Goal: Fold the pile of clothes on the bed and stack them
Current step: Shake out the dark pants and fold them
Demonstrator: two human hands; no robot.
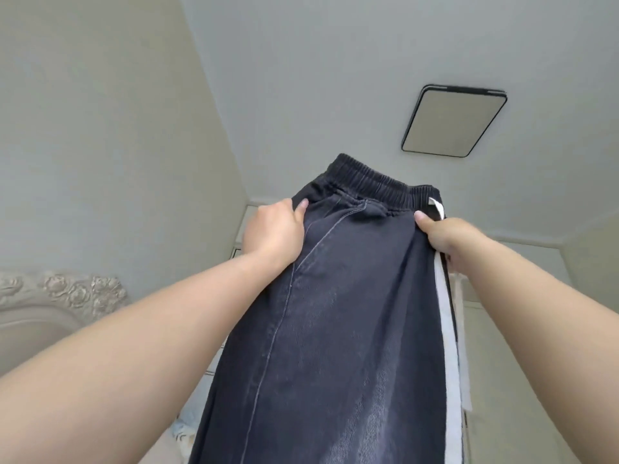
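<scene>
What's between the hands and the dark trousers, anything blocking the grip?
Nothing visible. The left hand and right hand each grip the dark trousers directly, just below the elastic waistband, one at each side, held up in the air.

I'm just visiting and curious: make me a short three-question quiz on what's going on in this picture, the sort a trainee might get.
1. True or false: both hands hold the dark trousers up in the air.
2. Where does the left hand grip the trousers? A) at a leg hem B) just below the elastic waistband C) by the white side stripe
3. Fill in: the dark-framed rectangle above the right hand is a ceiling ____.

Key: 1 true; 2 B; 3 light.
</scene>
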